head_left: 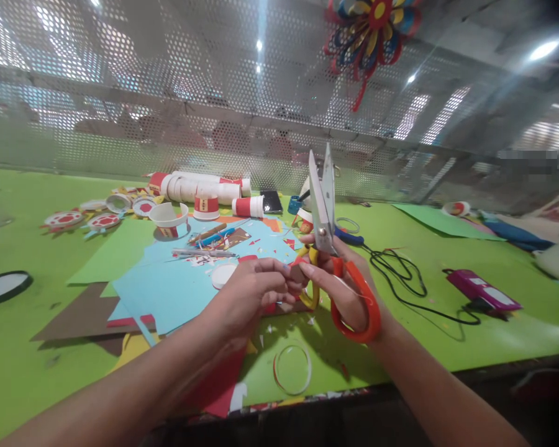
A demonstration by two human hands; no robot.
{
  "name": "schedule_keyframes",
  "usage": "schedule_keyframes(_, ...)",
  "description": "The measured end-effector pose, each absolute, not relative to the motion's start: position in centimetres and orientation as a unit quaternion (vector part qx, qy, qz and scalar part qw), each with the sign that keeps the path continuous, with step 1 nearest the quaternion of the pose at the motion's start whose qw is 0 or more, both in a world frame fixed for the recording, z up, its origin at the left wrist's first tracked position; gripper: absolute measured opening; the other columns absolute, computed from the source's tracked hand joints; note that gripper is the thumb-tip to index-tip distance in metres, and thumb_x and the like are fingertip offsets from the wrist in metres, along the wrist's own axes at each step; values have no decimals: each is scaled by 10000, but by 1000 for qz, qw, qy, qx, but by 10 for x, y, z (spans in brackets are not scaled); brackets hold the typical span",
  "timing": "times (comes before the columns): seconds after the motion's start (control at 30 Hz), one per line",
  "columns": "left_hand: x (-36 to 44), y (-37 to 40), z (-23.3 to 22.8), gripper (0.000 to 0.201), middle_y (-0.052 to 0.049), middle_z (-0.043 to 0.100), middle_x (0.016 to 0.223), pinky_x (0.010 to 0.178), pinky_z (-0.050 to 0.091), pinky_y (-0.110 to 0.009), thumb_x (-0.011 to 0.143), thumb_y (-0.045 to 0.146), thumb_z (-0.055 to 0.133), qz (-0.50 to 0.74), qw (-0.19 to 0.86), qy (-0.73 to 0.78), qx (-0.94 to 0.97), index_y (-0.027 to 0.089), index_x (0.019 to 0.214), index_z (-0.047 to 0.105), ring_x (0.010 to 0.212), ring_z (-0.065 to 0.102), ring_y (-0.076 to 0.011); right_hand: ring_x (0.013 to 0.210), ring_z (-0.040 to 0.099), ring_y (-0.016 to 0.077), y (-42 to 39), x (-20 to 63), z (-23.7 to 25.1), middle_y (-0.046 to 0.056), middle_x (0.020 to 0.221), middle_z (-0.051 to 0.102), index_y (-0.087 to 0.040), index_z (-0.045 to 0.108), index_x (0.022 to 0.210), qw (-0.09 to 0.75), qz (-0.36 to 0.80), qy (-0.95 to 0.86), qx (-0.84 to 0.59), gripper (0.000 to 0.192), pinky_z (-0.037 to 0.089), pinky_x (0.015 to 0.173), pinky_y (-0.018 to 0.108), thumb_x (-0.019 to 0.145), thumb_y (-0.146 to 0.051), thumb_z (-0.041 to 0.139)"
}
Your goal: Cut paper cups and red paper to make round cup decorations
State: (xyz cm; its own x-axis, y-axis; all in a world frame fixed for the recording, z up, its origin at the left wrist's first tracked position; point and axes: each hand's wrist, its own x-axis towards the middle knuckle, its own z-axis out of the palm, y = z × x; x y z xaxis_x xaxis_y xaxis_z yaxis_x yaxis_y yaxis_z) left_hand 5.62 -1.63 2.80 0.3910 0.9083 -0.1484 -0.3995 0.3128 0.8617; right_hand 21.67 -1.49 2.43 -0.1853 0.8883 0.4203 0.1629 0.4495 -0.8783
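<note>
Large scissors [323,214] point upward from my right hand [349,295], their blades slightly apart. One handle loop is orange and lies round the base of my thumb; the other is yellow. Between the two hands is a small brown piece [299,271], probably paper, with a bit of red at its edge. The fingertips of my left hand [245,288] are closed on it from the left, and my right thumb presses it from the other side. Beneath the hands lie light blue sheets [168,292] with small scraps.
Cut and whole paper cups [248,207] stand and lie at the back left, beside decorated discs [64,219]. Pens [209,236] lie on the blue paper. A black cable [400,276] runs to a purple box [484,290] at right. A thin ring [292,370] lies near the front edge.
</note>
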Motion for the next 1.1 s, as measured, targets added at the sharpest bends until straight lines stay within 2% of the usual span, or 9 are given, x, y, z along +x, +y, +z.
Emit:
schedule_keyframes(0.13,57,-19,30,132,-90,636,778,696,485,-337,546,89,528,443,743,329,377,136,654,589,751,604,-198,664,495,128,-12,218,21,-23,764,506,-231,530,1092,520,371,-672,-376,264,423,640,288,838,-250,595)
schedule_keyframes(0.33,58,-20,29,68,-66,638,815,678,483,-299,649,144,551,445,726,324,414,159,662,616,802,599,-193,670,510,137,-11,214,19,-22,749,526,-237,543,1066,532,364,-662,-383,260,434,648,289,815,-255,607)
schedule_keyframes(0.43,59,-20,27,50,-56,634,803,682,486,-305,708,213,597,441,723,330,417,164,708,606,764,602,-178,700,542,145,-11,213,19,-13,782,557,-244,536,1077,530,381,-657,-378,267,455,669,294,819,-258,606)
schedule_keyframes(0.6,61,-18,21,206,-34,607,735,687,484,-324,726,335,666,439,695,363,439,158,734,560,668,590,-147,694,550,136,-13,211,19,-14,799,566,-244,535,1081,531,387,-652,-378,274,466,653,285,821,-252,619)
schedule_keyframes(0.73,62,-18,19,222,-34,609,721,671,483,-309,725,338,676,444,692,358,442,159,719,544,674,594,-146,654,530,119,-15,208,20,-26,766,531,-242,530,1083,533,381,-655,-376,265,465,615,264,831,-235,611)
schedule_keyframes(0.9,61,-19,18,217,-33,614,748,647,487,-300,757,338,648,452,702,345,429,162,707,532,654,581,-131,675,552,120,-17,206,20,-4,830,556,-238,517,1104,534,383,-653,-375,266,487,627,268,848,-230,588)
schedule_keyframes(1.1,61,-16,13,222,-18,601,724,649,489,-301,755,338,658,462,695,333,439,155,694,547,643,567,-122,631,549,119,-16,206,17,-9,783,551,-228,508,1117,534,400,-648,-368,280,489,580,269,850,-240,590)
